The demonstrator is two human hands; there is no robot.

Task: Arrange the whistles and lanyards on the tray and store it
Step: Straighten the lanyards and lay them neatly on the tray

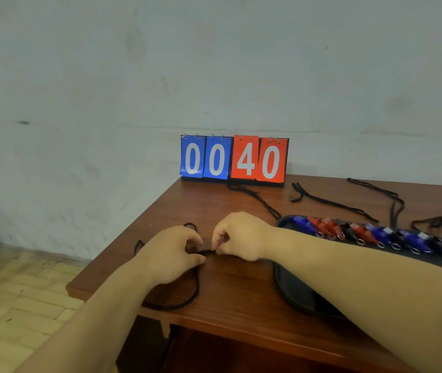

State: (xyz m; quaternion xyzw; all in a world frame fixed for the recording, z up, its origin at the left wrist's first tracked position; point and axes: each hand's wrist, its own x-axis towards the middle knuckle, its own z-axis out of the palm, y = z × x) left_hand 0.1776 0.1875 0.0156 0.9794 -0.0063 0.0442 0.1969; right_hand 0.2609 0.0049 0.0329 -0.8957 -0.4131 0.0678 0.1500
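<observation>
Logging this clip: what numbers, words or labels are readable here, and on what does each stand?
"0" on the left blue card of the flip scoreboard.
"0" on the second blue card.
"4" on the left red card.
"0" on the right red card.
No print can be made out on the whistles or the tray.

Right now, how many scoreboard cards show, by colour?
Blue cards: 2
Red cards: 2
Total: 4
</observation>
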